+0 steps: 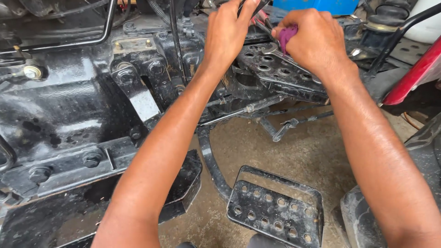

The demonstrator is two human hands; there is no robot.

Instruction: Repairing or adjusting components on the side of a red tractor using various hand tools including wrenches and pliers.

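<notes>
Left hand [228, 32] gripping a black tool handle [250, 5], right hand [312, 39] clutching a purple rag [287, 36] over a perforated plate [275, 69]

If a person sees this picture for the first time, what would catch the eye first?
Two bare arms reach up the middle: the left hand grips a dark tool at the top, while the right hand holds a purple cloth beside a wrench. Below, near the bottom edge, sits a perforated black pedal.
</notes>
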